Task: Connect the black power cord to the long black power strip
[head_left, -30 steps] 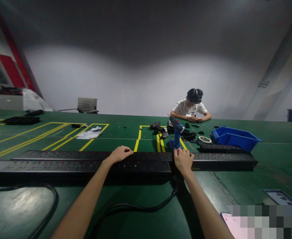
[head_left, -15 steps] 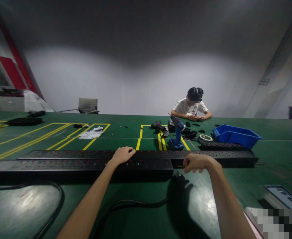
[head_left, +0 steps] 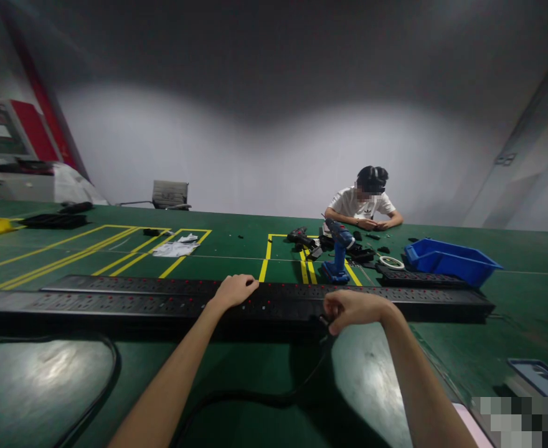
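Two long black power strips lie side by side across the table. My left hand (head_left: 236, 290) rests over the front power strip (head_left: 129, 308), its fingers curled down on the top. The rear power strip (head_left: 423, 300) reaches further right. At the right end of the front strip, my right hand (head_left: 353, 309) is closed on a black plug (head_left: 325, 322), mostly hidden by the fingers. From the plug a black cable (head_left: 264, 398) hangs down and runs left over the green table. Whether the plug touches the strip, I cannot tell.
Behind the strips stand a blue cordless drill (head_left: 337, 252), small black parts, a white ring (head_left: 390, 263) and a blue bin (head_left: 451, 261). Another cable (head_left: 108, 379) loops at front left. A phone (head_left: 540, 376) is at right. A person (head_left: 367, 202) sits opposite.
My right hand has moved left and taken hold of the plug that lay on the table, lifting its cable end. The left hand stays on the front strip. The view has shifted slightly.
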### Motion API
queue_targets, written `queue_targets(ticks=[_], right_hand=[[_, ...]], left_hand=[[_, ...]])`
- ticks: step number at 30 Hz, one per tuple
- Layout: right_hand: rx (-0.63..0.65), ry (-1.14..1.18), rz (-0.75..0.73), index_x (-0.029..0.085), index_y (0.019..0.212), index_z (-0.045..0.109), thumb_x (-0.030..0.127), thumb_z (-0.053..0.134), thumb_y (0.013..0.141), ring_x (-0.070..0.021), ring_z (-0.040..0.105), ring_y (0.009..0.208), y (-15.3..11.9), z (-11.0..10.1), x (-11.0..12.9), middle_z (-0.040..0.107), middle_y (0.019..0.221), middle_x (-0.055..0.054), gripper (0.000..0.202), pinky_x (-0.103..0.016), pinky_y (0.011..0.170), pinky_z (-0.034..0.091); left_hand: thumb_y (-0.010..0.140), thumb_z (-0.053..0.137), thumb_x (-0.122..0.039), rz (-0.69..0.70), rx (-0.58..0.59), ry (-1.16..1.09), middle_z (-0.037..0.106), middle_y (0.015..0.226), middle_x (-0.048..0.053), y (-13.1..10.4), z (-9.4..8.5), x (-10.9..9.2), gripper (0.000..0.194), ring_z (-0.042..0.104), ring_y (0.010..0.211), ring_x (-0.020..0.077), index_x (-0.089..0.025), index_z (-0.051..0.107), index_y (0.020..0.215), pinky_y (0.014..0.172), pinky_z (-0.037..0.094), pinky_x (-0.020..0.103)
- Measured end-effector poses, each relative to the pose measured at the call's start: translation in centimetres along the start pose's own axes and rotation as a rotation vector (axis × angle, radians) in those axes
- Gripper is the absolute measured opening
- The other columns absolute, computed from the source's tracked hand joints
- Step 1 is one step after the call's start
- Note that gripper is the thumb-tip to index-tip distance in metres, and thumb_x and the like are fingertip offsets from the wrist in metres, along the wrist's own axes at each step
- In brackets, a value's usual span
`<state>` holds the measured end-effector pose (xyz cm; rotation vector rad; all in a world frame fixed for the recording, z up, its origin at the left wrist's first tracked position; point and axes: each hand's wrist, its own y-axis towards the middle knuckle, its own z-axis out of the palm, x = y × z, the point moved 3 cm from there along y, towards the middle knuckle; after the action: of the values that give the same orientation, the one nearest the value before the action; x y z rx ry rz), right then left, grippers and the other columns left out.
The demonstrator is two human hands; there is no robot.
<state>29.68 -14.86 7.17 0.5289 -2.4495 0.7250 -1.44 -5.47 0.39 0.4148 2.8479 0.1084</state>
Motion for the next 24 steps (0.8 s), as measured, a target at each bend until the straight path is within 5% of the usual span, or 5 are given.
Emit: queue_targets(ticks=[4, 7, 14, 24], right_hand=[[-0.265, 0.065, -0.304, 0.016, 0.100, 0.061, 0.044, 0.071, 0.074, -0.0134, 0.056, 0.079, 1.0, -0.8, 4.8, 0.061, 0.089, -0.001, 0.039, -0.022, 0.066, 0.043], [-0.382, 0.093, -0.374, 0.015, 0.097, 0.064, 0.045, 0.073, 0.072, -0.0124, 0.056, 0.077, 4.3, -0.5, 6.4, 0.060, 0.087, -0.001, 0.040, -0.021, 0.065, 0.044], [-0.328, 0.221, -0.061, 0.012, 0.092, 0.066, 0.030, 0.077, 0.070, -0.0123, 0.062, 0.052, 12.9, 0.6, 5.2, 0.065, 0.069, -0.002, 0.031, -0.019, 0.046, 0.047], [-0.289, -0.046, 0.135, 0.011, 0.071, 0.067, 0.026, 0.076, 0.066, -0.0195, 0.067, 0.055, 15.5, -0.4, 8.7, 0.068, 0.059, -0.008, 0.018, -0.021, 0.047, 0.052]], left_hand=[[0.091, 0.034, -0.054, 0.009, -0.002, -0.022, 0.072, 0.108, 0.006, 0.0, 0.1, 0.1, 0.048, 0.064, 0.101, 0.0271, -0.027, 0.072, 0.103, 0.087, 0.042, 0.035], [0.091, 0.035, -0.054, -0.008, -0.014, -0.011, 0.071, 0.108, 0.007, 0.0, 0.0, 0.1, 0.047, 0.064, 0.102, 0.0270, -0.027, 0.072, 0.104, 0.088, 0.042, 0.035], [0.091, 0.036, -0.052, -0.021, -0.030, -0.007, 0.072, 0.108, 0.007, 0.0, 0.0, 0.0, 0.045, 0.064, 0.102, 0.0257, -0.028, 0.072, 0.103, 0.087, 0.043, 0.033], [0.090, 0.037, -0.052, -0.033, -0.017, 0.009, 0.072, 0.105, 0.007, -0.1, -0.2, 0.0, 0.044, 0.065, 0.098, 0.0254, -0.029, 0.072, 0.101, 0.083, 0.044, 0.032]])
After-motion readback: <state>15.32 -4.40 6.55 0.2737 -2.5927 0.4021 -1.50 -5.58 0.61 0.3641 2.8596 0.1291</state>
